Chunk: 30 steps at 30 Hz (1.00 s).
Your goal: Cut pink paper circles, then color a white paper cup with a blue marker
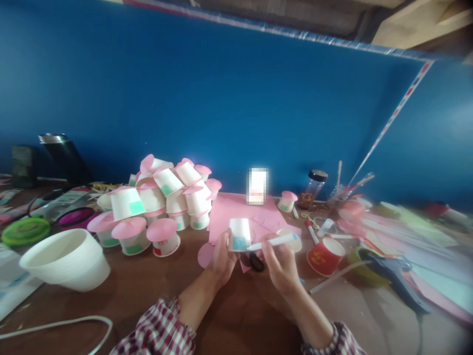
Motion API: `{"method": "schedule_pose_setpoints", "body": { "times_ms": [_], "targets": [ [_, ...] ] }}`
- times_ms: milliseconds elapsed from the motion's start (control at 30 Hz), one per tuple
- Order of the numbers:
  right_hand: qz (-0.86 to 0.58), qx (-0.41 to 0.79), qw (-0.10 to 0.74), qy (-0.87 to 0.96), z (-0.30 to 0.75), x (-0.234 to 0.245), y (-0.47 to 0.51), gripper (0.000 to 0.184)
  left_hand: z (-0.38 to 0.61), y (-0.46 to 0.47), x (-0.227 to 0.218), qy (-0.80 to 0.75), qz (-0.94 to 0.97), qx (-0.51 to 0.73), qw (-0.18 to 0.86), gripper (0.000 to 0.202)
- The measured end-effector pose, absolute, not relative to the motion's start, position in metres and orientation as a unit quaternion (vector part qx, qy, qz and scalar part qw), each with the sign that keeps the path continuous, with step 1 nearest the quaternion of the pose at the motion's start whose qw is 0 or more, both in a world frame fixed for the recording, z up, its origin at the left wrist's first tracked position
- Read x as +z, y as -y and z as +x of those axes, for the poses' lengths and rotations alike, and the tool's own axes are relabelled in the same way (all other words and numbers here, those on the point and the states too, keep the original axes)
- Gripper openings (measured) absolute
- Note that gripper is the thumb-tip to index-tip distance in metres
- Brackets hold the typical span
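My left hand [222,261] is closed around a small white paper cup [239,228], held upside down above the table. A patch of blue colour shows on the cup's side near its rim. My right hand [281,266] grips a white marker with a light blue end [275,241], its tip at or close to the blue patch. Beneath my hands lie pink paper sheets [229,209] and dark scissor handles [256,262]. A pale round piece [290,240] sits just behind my right hand, partly hidden.
At left stands a pile of cups with pink discs [162,197], beside a stack of white bowls [66,261]. A red paper cup [325,255], a glue gun [399,281], a jar [313,187] and blurred paper sheets [436,266] are on the right. A blue wall [221,98] rises behind.
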State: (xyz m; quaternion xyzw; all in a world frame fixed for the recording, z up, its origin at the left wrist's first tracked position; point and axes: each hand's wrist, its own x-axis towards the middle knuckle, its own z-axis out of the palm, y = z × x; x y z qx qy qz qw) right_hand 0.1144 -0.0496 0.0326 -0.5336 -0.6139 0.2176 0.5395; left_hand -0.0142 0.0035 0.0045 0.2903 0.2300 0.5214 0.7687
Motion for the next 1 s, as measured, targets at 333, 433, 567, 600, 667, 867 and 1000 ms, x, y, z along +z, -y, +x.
{"method": "schedule_pose_setpoints", "body": {
  "times_ms": [333,433,567,600,667,867,1000],
  "targets": [
    [-0.521,0.223,0.545,0.617,0.114,0.0282,0.0492,0.028,-0.0134,-0.0023,0.0046,-0.259,0.329,0.522,0.743,0.017],
    [-0.533,0.215,0.541,0.614,0.1148,0.0276,0.049,0.029,-0.0136,-0.0026,0.0034,-0.237,0.329,0.522,0.75,0.019],
    [-0.536,0.212,0.544,0.61,0.1153,0.0265,0.049,0.029,-0.0142,-0.0032,0.0005,-0.23,0.334,0.516,0.754,0.018],
    [-0.537,0.21,0.546,0.608,0.1152,0.0262,0.0488,0.03,-0.0143,-0.0033,-0.0001,-0.229,0.332,0.508,0.761,0.019],
    [-0.539,0.207,0.548,0.605,0.1147,0.0262,0.0485,0.031,-0.0142,-0.0038,-0.001,-0.228,0.325,0.495,0.773,0.024],
    [-0.526,0.219,0.546,0.614,0.1135,0.0293,0.0493,0.028,-0.0138,-0.0048,-0.0028,-0.224,0.301,0.493,0.785,0.026],
    [-0.525,0.214,0.543,0.619,0.114,0.0296,0.0501,0.031,-0.0143,-0.0039,-0.0026,-0.234,0.309,0.498,0.775,0.024]
  ]
}}
